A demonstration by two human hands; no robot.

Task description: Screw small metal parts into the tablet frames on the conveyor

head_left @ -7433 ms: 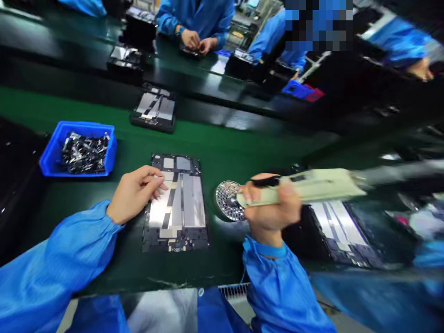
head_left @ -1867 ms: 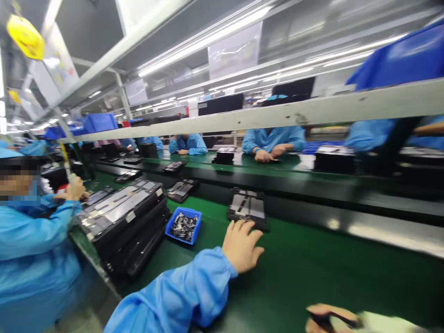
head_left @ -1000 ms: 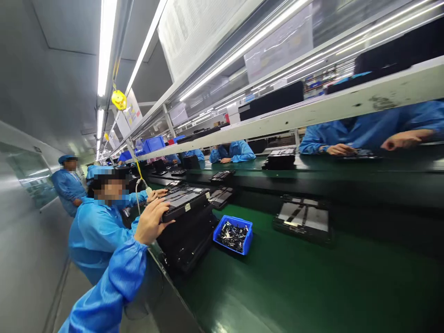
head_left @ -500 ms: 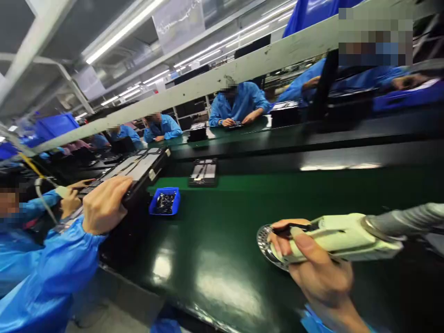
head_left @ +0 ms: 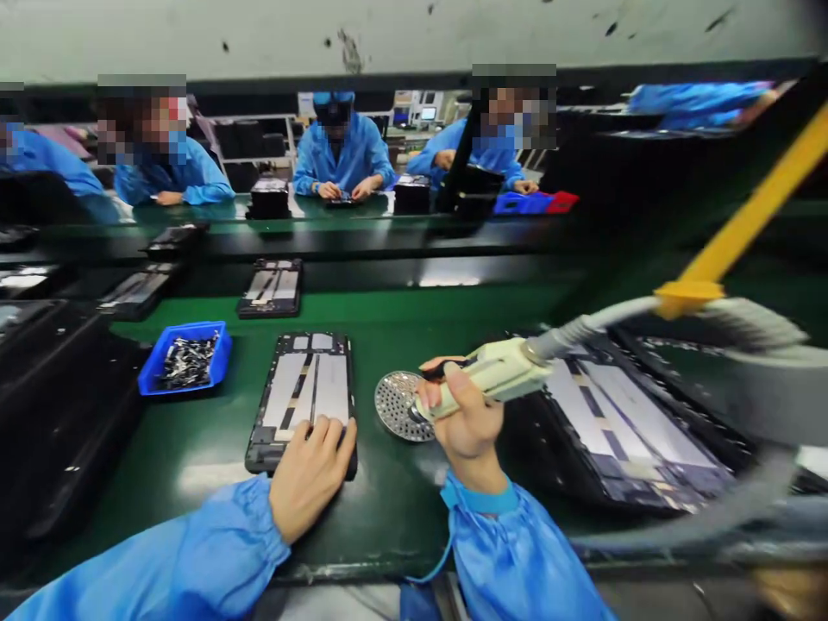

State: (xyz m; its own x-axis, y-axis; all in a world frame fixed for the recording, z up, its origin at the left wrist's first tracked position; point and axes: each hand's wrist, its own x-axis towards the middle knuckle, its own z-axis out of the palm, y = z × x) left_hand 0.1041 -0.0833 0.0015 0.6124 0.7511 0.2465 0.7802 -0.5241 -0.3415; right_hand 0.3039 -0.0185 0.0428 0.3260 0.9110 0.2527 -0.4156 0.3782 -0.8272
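Left of the right hand (head_left: 471,423), whose fingers clamp the pale-green, disc-headed tool (head_left: 508,373), I locate remotely the flat black-and-silver rectangular device (head_left: 333,379) on the green worktop (head_left: 388,509), long axis pointing away, near end under the closer left hand (head_left: 310,479), whose grip I cannot tell.

The loose left sleeve (head_left: 174,552) and right sleeve (head_left: 517,552) are showing bright blue, creasing toward gathered cuffs (head_left: 275,519). A smooth blue band (head_left: 486,500) is circling the right wrist (head_left: 479,473), a thin blue cord (head_left: 435,573) curving beside that sleeve.
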